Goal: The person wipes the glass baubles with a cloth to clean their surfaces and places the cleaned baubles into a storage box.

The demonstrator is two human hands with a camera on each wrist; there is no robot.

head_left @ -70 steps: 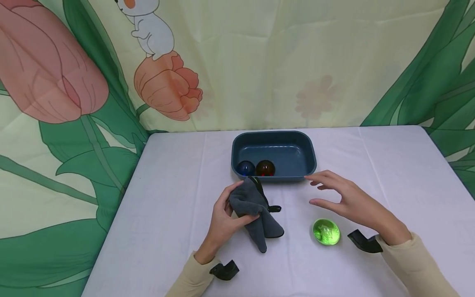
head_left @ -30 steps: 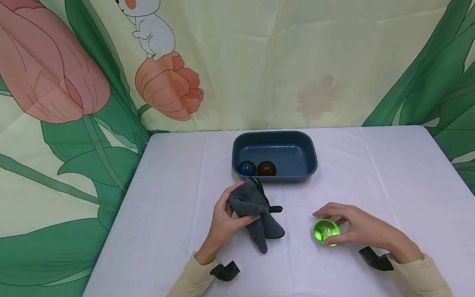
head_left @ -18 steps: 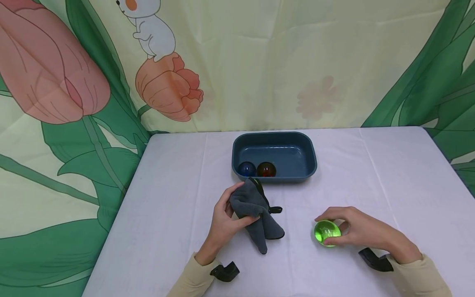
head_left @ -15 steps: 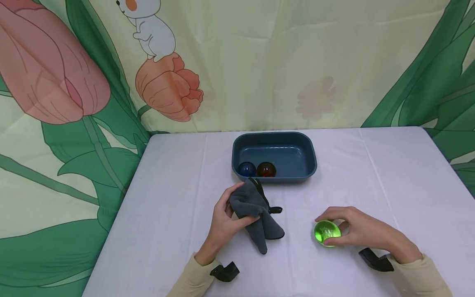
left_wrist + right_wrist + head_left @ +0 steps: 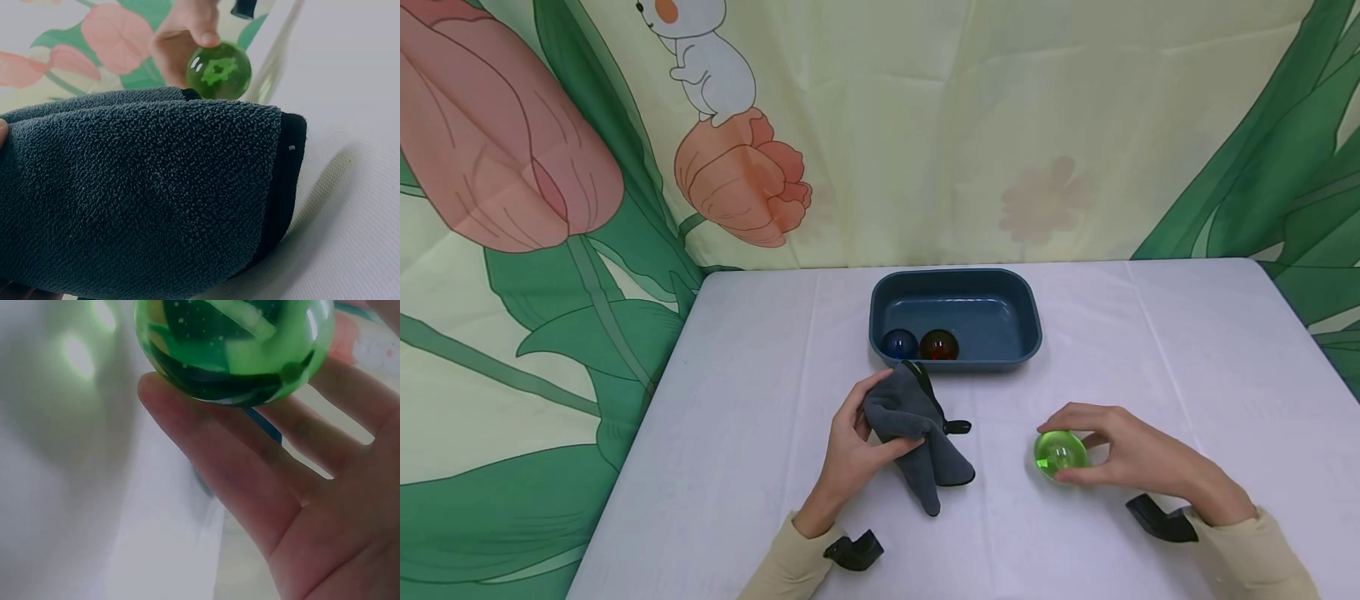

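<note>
My left hand holds a dark grey cloth with black edging and a small black loop, bunched between thumb and fingers. Its fuzzy pile fills much of the left wrist view, where the cloth hides most of that hand. To the right, my right hand pinches a clear green glass ball between thumb and fingertips. In the right wrist view the ball sits above the thumb, apart from the white surface. Both hands are in front of a dark blue tray.
The dark blue tray stands toward the back of the white-covered table. A blue ball and a dark red-brown ball lie in its front left corner. Behind the table hangs a flower-printed curtain.
My right hand came down from near the tray, took hold of the green ball and has just lifted it slightly. The left hand and cloth stayed in place.
</note>
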